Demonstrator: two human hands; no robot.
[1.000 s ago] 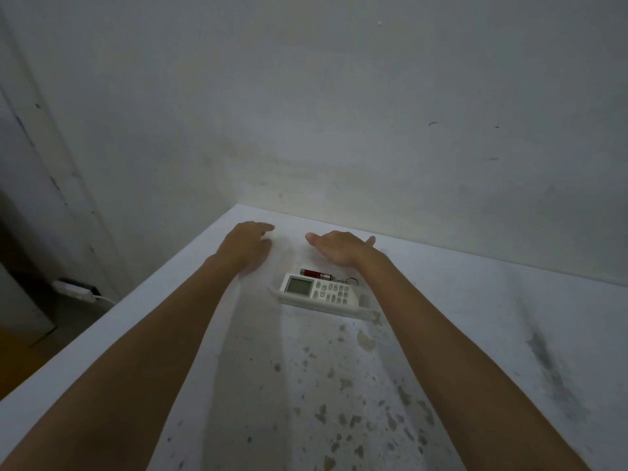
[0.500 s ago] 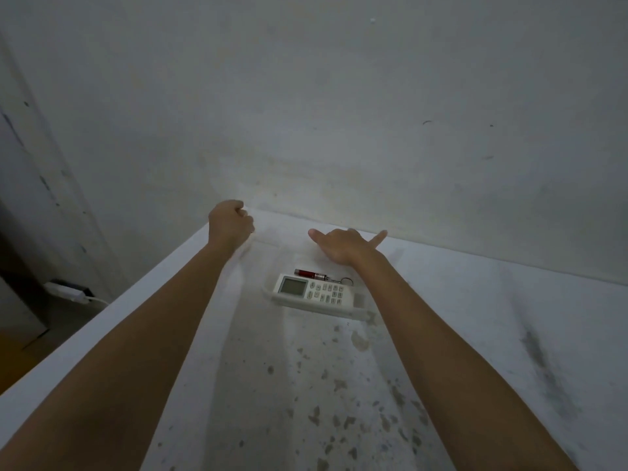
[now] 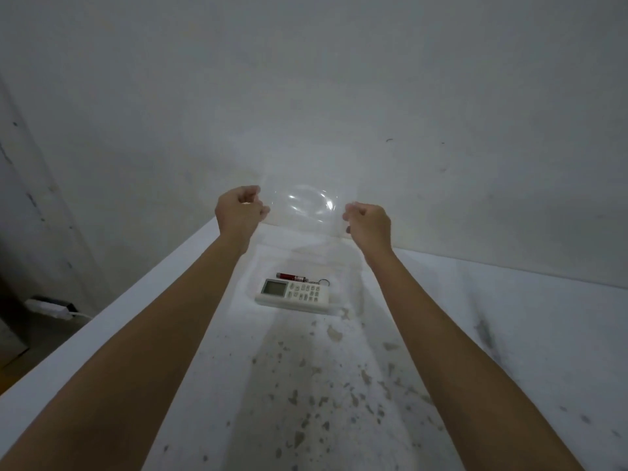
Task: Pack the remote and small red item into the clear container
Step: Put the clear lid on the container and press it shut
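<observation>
A white remote (image 3: 294, 295) with a small screen lies flat on the table, inside the faint outline of a clear container (image 3: 341, 312). Just behind the remote lies a small red cylinder (image 3: 290, 277) with a keyring at its right end. Above them I hold a clear lid (image 3: 304, 205) with a round embossed centre, tilted up toward the wall. My left hand (image 3: 239, 212) pinches its left edge and my right hand (image 3: 368, 222) pinches its right edge. The container's walls are barely visible.
The white table (image 3: 509, 334) is stained with dark specks in front of the container. A grey wall stands close behind. The table's left edge drops to a floor where a white power strip (image 3: 47, 307) lies.
Both hands have risen from the table surface beside the remote and now hold the clear lid up in the air. The remote and red item have not moved.
</observation>
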